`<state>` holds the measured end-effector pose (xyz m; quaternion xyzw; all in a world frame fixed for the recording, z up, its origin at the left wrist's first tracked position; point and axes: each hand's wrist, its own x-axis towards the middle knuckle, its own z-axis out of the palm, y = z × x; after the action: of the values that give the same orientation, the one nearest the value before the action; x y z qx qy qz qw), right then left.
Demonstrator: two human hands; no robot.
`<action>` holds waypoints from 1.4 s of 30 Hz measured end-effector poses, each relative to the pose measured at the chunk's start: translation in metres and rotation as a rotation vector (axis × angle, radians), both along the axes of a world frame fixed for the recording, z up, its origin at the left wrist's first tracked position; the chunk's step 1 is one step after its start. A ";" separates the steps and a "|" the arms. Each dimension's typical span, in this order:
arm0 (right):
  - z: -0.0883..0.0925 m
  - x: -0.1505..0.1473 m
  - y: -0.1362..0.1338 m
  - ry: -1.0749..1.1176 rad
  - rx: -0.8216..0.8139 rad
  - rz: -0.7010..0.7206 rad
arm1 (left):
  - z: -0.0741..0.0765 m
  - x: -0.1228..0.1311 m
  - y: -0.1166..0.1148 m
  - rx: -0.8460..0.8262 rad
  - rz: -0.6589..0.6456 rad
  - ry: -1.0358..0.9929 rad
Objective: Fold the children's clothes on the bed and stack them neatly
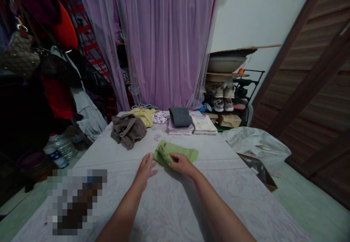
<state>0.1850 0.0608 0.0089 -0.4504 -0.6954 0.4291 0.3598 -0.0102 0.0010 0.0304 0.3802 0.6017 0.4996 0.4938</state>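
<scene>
Touching green cloth (175,153) | left hand (146,169) at edge | right hand (182,163) on top | hands close

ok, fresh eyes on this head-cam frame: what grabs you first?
The pale green cloth comes first: it lies mid-frame on a patterned pale sheet, with the right hand on it and the left hand at its edge. Beyond it, a crumpled brown garment and folded clothes line the far end. Behind them hangs a tall lilac sheer curtain, while a pixelated patch blocks the lower left.
</scene>
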 end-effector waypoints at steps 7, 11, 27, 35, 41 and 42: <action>0.025 0.008 0.020 -0.392 0.115 -0.142 | 0.012 -0.016 -0.019 -0.185 -0.130 -0.126; 0.029 0.013 0.047 -0.611 0.121 -0.353 | 0.005 -0.015 -0.019 -0.226 -0.076 -0.175; 0.057 0.062 0.045 -0.800 -0.054 -0.431 | 0.032 -0.073 0.074 -0.089 -0.071 0.382; 0.022 0.062 0.047 -0.697 -0.054 -0.362 | -0.021 -0.064 0.072 0.286 0.054 1.058; 0.017 0.046 0.057 -0.607 0.254 -0.178 | -0.035 -0.061 0.061 0.347 0.117 1.081; 0.018 0.040 0.060 -0.612 0.277 -0.143 | -0.035 -0.061 0.061 0.346 0.119 1.078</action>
<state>0.2246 0.1207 0.0270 -0.5525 -0.7895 0.1493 0.2215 -0.0713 0.0625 -0.0041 0.6222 0.6984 0.3532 0.0185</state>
